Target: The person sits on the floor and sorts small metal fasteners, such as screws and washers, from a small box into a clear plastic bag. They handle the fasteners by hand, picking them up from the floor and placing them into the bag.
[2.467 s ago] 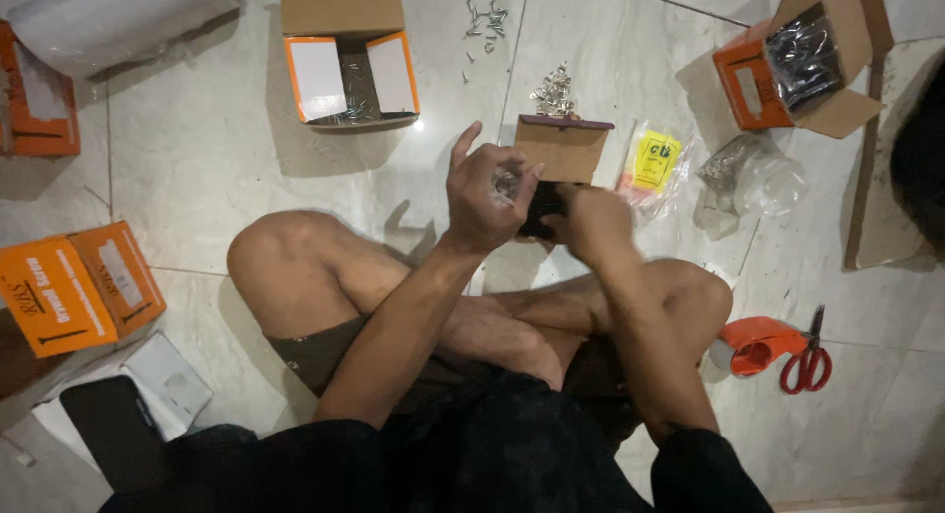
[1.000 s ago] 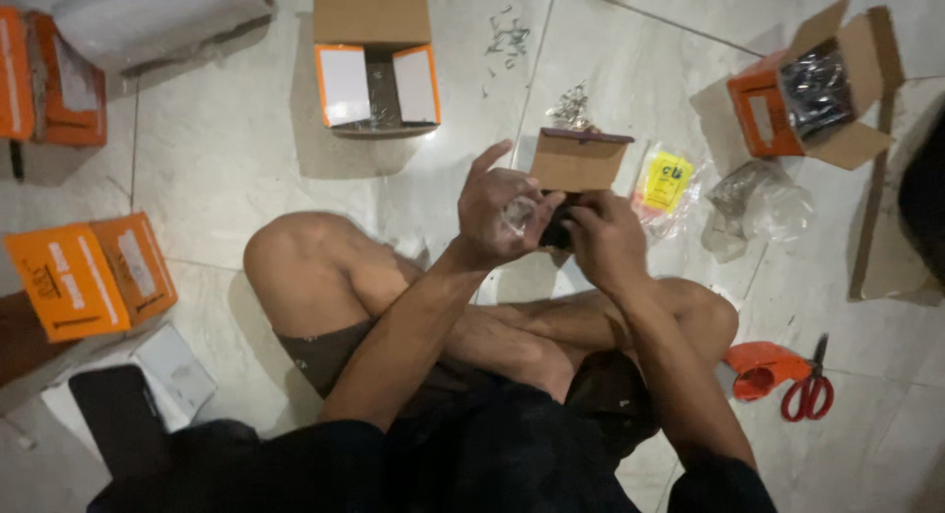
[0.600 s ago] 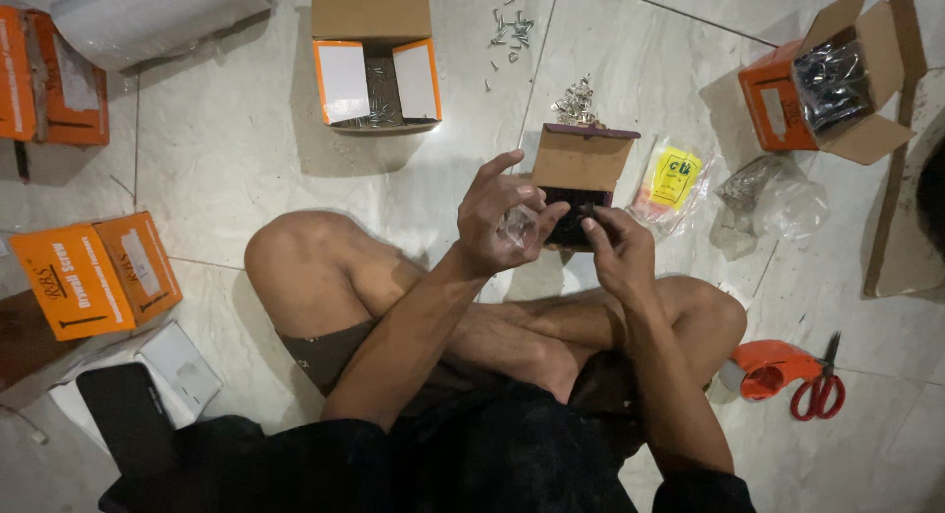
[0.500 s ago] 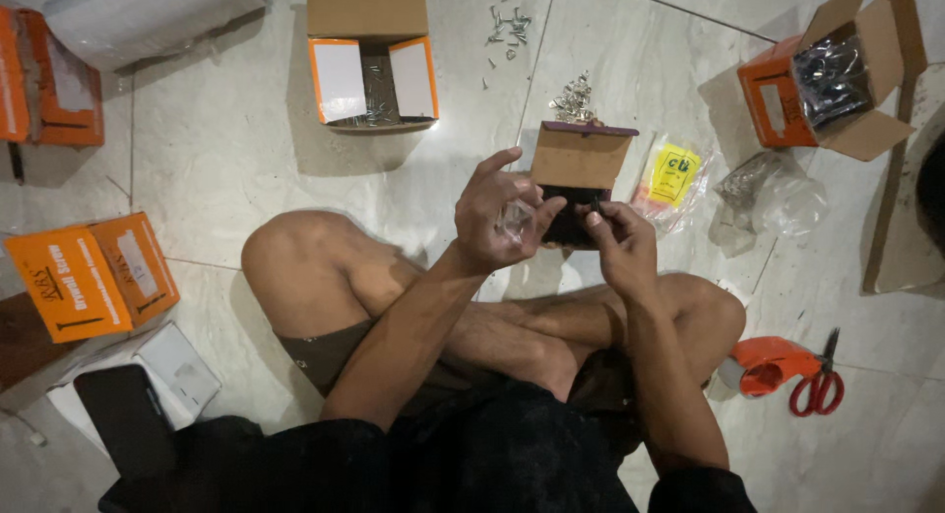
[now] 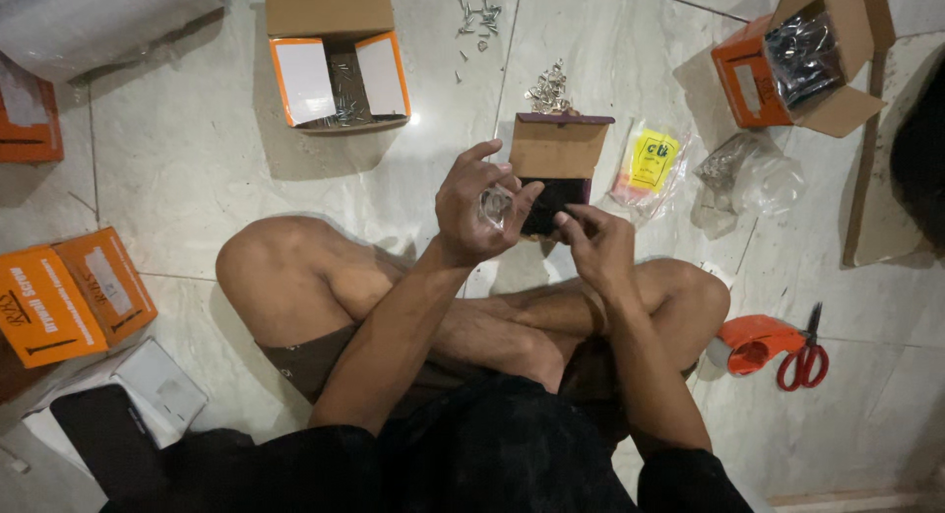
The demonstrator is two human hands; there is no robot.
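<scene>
I sit cross-legged on a tiled floor. My left hand (image 5: 472, 210) is raised and holds a small clear plastic bag of screws (image 5: 493, 204) between thumb and fingers. My right hand (image 5: 597, 245) is just right of it, with fingertips pinched together at the dark opening of a small brown box (image 5: 557, 147) that stands with its flap up in front of my legs. Whether something small sits between those fingertips cannot be told. A little heap of loose screws (image 5: 549, 90) lies behind the box.
An open orange-and-white carton of screws (image 5: 337, 78) and scattered screws (image 5: 477, 16) lie ahead. To the right are a yellow packet (image 5: 652, 161), clear bags (image 5: 745, 178), an orange carton (image 5: 799, 58), a tape dispenser (image 5: 751, 342) and red scissors (image 5: 803, 352). Orange boxes (image 5: 69, 301) sit left.
My right hand has drawn away from the bag in my left hand and dropped slightly toward the brown box's opening. The left hand has stayed raised with the bag.
</scene>
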